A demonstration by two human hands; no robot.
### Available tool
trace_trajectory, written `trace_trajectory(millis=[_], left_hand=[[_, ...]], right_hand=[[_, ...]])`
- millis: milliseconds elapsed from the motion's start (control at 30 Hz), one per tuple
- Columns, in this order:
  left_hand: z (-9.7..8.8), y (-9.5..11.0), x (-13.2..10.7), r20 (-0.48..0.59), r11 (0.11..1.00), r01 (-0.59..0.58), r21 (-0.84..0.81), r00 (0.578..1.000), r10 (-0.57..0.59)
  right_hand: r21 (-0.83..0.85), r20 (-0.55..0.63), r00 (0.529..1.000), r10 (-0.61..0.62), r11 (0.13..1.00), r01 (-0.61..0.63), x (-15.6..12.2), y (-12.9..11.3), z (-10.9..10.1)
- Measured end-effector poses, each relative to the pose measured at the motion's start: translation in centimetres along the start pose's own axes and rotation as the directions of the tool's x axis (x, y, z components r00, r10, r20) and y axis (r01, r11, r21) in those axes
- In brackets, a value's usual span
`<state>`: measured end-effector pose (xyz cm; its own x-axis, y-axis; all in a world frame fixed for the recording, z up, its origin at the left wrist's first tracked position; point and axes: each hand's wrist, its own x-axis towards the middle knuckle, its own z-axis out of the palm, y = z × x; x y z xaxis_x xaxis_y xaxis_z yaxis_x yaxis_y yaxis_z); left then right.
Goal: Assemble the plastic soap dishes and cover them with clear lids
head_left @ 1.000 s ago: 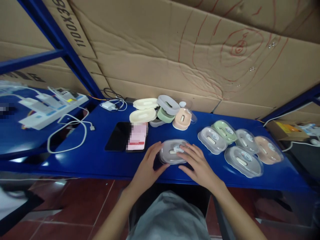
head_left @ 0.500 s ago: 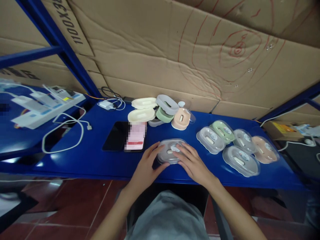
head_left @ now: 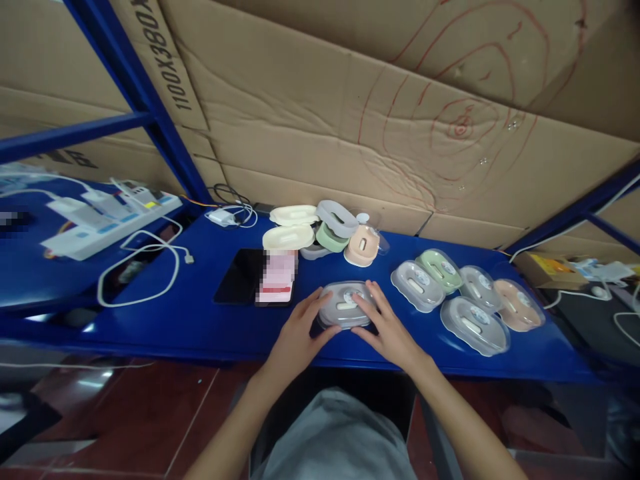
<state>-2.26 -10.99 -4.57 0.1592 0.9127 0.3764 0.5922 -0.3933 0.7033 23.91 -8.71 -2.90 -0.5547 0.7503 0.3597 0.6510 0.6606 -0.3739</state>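
A grey oval box with a clear lid [head_left: 346,305] lies near the front edge of the blue shelf [head_left: 190,320]. My left hand [head_left: 299,335] cups its left end, fingers curled against the side. My right hand [head_left: 389,330] rests on its right end, fingers spread over the lid. To the right lie several more lidded oval boxes [head_left: 463,300] in grey, green and peach. Behind stands a pile of open oval boxes without lids [head_left: 320,230] in cream, grey, green and peach.
A black phone [head_left: 239,275] and a second phone with a pink screen [head_left: 277,279] lie left of the box. White cables [head_left: 145,267], chargers and a power strip [head_left: 107,217] occupy the left. Cardboard sheets [head_left: 350,107] back the shelf. A blue upright [head_left: 135,87] rises at left.
Both hands stay on the grey box; my right hand has slid from the lid's top toward its right end. The camera has shifted slightly.
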Motion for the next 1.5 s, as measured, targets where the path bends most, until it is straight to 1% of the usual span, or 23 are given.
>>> trace_trajectory(millis=[167,567,733,933,1067,1167,1300,1400,1500], left_hand=[[-0.24,0.26,-0.04,0.014,1.000,0.005,0.012,1.000,-0.006],[-0.49,0.27,-0.11,0.032,0.999,0.032,-0.029,0.999,-0.032],[-0.54,0.20,-0.06,0.005,0.996,0.040,-0.079,0.999,-0.040],[-0.47,0.05,-0.08,-0.014,0.996,0.027,-0.086,0.999,-0.029],[-0.47,-0.16,-0.07,-0.030,0.995,0.035,-0.094,0.999,-0.038],[-0.39,-0.27,-0.09,-0.059,0.997,0.022,-0.075,0.998,-0.027],[-0.39,-0.02,-0.19,-0.064,0.999,-0.033,-0.021,0.997,0.032],[-0.38,0.34,-0.26,-0.036,0.997,-0.071,0.015,0.997,0.071],[-0.25,0.58,-0.31,0.012,0.995,-0.080,0.064,0.997,0.079]], right_hand=[[0.001,0.011,1.000,0.009,1.000,-0.009,-0.04,0.06,0.14],[-0.010,0.002,1.000,0.004,1.000,-0.004,-0.03,0.07,0.23],[-0.016,-0.020,1.000,-0.012,1.000,0.011,-0.03,0.20,0.30],[-0.012,-0.010,1.000,-0.008,1.000,0.008,-0.06,0.13,0.24],[0.006,-0.025,0.999,0.030,1.000,-0.030,-0.08,-0.20,0.07],[0.019,-0.033,0.999,0.034,0.999,-0.034,-0.06,-0.23,0.04],[0.055,-0.067,0.997,0.025,0.998,-0.021,-0.06,0.07,0.31],[0.100,-0.098,0.994,0.050,0.994,-0.040,-0.08,0.26,0.54],[0.134,-0.126,0.990,0.070,0.990,-0.053,-0.07,0.31,0.64]])
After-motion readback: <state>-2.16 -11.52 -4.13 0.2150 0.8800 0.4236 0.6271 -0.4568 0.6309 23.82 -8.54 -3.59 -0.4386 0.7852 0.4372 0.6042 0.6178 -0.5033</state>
